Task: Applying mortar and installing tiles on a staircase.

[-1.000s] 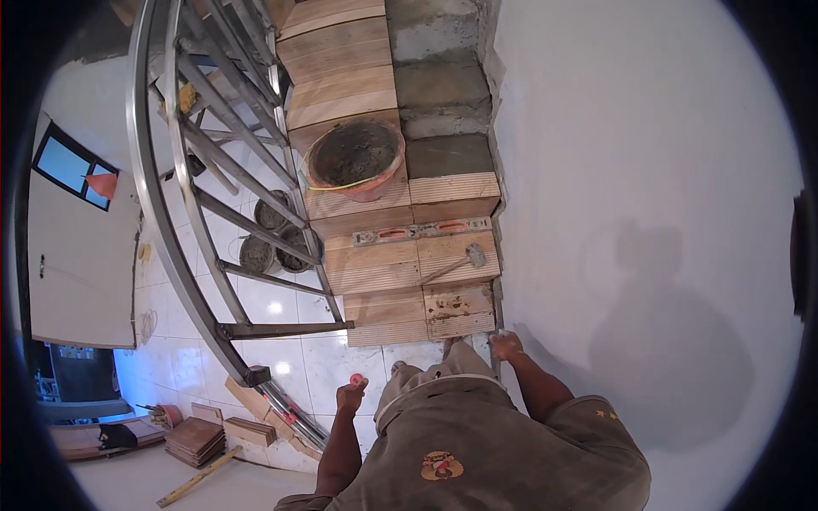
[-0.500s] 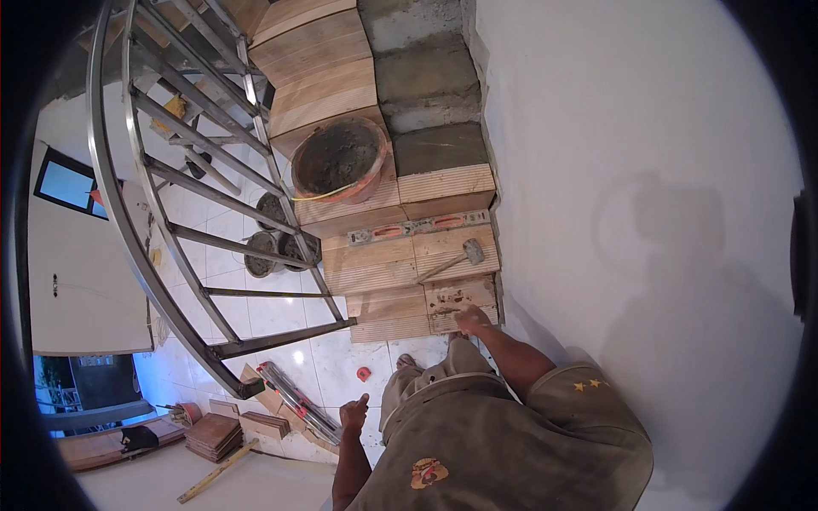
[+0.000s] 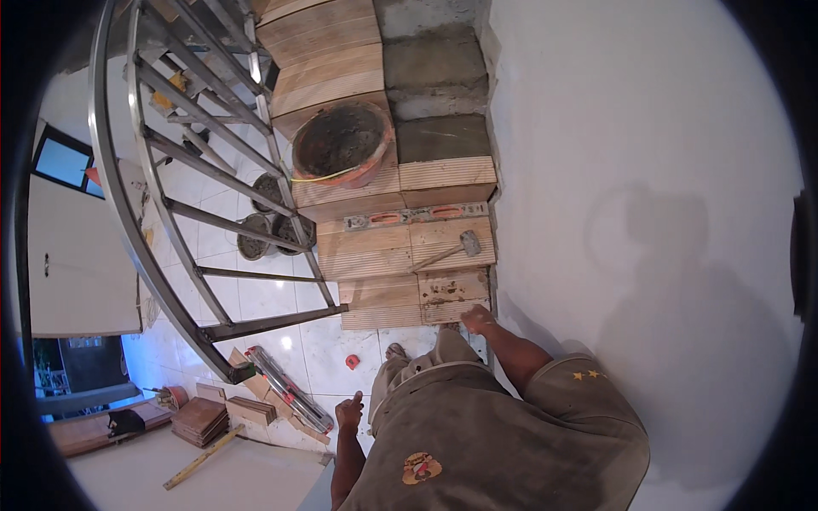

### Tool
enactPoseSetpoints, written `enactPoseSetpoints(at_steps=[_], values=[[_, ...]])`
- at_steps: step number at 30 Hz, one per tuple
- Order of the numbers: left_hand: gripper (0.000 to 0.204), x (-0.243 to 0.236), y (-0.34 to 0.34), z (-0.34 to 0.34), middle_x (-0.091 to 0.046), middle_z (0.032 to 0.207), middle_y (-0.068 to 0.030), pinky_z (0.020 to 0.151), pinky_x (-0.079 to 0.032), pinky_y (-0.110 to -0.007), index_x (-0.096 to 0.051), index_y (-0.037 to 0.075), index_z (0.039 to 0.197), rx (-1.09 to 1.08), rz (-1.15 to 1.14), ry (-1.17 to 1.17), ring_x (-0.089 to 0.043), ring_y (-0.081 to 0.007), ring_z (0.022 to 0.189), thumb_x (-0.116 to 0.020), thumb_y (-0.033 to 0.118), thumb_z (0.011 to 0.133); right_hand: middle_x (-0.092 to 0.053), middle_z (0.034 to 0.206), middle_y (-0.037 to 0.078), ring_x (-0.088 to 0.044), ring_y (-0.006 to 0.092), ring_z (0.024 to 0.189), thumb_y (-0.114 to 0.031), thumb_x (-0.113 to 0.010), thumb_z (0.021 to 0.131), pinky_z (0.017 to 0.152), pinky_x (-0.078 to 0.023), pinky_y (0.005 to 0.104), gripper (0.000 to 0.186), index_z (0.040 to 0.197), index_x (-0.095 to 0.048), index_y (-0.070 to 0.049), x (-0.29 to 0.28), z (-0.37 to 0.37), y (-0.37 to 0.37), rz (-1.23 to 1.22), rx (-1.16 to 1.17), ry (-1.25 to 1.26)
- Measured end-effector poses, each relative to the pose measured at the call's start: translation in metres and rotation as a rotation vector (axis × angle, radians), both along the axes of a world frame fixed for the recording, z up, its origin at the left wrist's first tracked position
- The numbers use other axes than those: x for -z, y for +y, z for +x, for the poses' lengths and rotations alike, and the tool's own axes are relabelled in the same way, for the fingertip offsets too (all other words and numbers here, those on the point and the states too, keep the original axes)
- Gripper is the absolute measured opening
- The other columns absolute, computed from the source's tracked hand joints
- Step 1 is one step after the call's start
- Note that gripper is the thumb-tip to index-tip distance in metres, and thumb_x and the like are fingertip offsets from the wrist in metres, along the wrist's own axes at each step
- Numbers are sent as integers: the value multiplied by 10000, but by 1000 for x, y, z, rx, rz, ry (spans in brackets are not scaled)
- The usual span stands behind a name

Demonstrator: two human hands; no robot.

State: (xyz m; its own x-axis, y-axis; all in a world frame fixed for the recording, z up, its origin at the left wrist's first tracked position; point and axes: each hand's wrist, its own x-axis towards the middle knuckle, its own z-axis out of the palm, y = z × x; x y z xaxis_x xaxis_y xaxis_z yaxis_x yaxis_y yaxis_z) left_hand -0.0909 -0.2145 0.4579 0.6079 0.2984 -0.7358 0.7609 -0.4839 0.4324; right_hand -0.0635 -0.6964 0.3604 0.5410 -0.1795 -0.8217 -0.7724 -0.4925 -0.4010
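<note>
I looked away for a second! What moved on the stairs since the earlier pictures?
The right hand reached forward to the front edge of the bottom step. The left hand dropped lower beside the body, empty, thumb up. The hammer, the spirit level and the bucket stayed put.

Two hands in sight: the left hand (image 3: 348, 412) low beside the body, the right hand (image 3: 477, 320) out at the lowest step's edge. One rubber mallet (image 3: 450, 251) lies on a tiled tread, and one long spirit level (image 3: 415, 215) lies across the step above it. One orange bucket (image 3: 342, 145) caked with mortar sits higher up. Two dark round pans (image 3: 271, 221) on the white floor behind the railing. One small red tape measure (image 3: 352, 362), one tile cutter (image 3: 288, 388), two stacks of tiles (image 3: 223, 417).
</note>
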Motion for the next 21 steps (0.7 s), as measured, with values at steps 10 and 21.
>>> enactPoseSetpoints(at_steps=[10,21], values=[[466,8,-5,55,-666,662,-57,515,-436,-300,-721,17,766,90,-81,-24,-543,-123,524,-800,449,922,-736,861,279,-751,388,879,-326,-553,940,934,-560,478,431,923,-755,54,49,-13,6,-179,-129,-333],[464,19,32,73,-673,680,-59,493,-411,-280,-730,20,802,104,-136,-34,-547,-111,537,-801,461,926,-757,760,130,-770,294,796,-151,-633,850,791,-607,441,151,831,-732,-40,-14,-20,29,-250,-346,-185]])
